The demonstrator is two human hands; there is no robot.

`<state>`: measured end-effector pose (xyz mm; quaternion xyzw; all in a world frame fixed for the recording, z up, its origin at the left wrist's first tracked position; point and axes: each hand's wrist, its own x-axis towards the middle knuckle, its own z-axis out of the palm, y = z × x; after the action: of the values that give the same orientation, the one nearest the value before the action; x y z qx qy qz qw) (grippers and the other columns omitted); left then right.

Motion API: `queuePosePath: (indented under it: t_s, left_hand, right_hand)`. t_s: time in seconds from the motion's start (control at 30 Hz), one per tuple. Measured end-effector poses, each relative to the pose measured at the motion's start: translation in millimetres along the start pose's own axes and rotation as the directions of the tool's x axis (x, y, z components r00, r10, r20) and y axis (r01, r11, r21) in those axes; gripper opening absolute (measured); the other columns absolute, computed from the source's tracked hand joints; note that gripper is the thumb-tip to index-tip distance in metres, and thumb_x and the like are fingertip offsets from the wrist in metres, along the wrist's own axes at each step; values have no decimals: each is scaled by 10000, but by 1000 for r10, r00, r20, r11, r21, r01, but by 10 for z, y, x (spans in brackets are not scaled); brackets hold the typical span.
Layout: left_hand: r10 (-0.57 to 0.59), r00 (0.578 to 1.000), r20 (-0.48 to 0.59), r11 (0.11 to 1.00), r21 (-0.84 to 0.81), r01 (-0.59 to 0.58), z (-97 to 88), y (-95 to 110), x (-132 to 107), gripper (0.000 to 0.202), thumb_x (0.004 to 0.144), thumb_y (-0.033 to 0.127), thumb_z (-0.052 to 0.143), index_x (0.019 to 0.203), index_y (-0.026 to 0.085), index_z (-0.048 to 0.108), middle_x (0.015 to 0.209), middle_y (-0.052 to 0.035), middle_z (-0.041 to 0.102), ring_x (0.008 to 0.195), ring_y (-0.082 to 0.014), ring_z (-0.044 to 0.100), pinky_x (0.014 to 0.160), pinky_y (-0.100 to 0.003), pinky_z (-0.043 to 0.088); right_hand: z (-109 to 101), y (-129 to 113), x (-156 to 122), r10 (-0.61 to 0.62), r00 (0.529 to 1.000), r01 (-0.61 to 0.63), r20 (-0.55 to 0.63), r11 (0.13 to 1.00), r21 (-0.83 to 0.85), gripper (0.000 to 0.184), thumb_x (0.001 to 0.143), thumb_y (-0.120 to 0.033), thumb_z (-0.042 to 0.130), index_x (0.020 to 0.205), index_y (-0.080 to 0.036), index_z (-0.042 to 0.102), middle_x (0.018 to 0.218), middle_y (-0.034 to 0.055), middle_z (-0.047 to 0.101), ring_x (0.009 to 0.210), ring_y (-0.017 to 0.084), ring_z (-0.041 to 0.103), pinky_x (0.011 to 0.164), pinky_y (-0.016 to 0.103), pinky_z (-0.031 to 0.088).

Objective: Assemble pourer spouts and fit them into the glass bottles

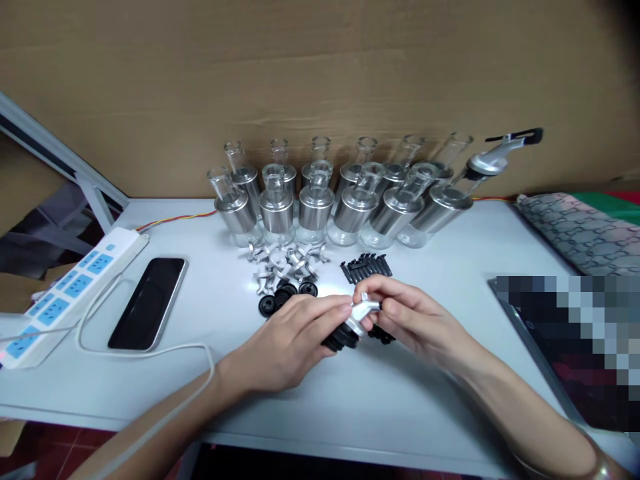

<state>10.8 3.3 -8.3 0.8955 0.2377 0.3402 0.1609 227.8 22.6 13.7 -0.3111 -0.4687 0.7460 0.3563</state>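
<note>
My left hand (290, 337) and my right hand (405, 317) meet over the middle of the white table (350, 407). Together they grip a silver pourer spout with a black stopper (353, 327); the left fingers close on the black end, the right fingers pinch the silver end. Just behind lie several loose silver spouts (287, 263), black round stoppers (285, 297) and a row of thin black caps (367, 267). Further back stand two rows of glass bottles with silver bands (313, 207). The rightmost bottle (445, 203) carries a fitted pourer (500, 157).
A dark phone (149, 302) lies at the left beside a white power strip with blue sockets (70, 293) and its cable (150, 353). A patterned cloth (575, 230) and a blurred dark object (570, 333) sit at the right. A cardboard wall (320, 73) rises behind.
</note>
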Motion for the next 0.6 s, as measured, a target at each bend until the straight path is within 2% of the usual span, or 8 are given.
queuePosePath:
  t_s: [0.2, 0.6]
  left_hand:
    - [-35, 999, 33, 999, 40, 34, -16, 16, -9, 432, 985, 208, 362, 1404, 146, 272, 1199, -159, 543, 1097, -231, 548, 922, -369, 501]
    - [-61, 998, 7, 998, 4, 61, -27, 18, 1, 354, 994, 238, 362, 1345, 193, 331, 1150, -129, 570, 1053, -224, 569, 887, -371, 502]
  right_hand:
    - [29, 30, 28, 25, 1000, -24, -18, 999, 38, 337, 761, -492, 718, 879, -187, 637, 665, -10, 587, 642, 126, 552, 651, 262, 458]
    - [74, 17, 32, 52, 999, -52, -12, 998, 34, 361, 752, -524, 709, 875, -196, 621, 640, -12, 567, 627, 135, 538, 647, 284, 455]
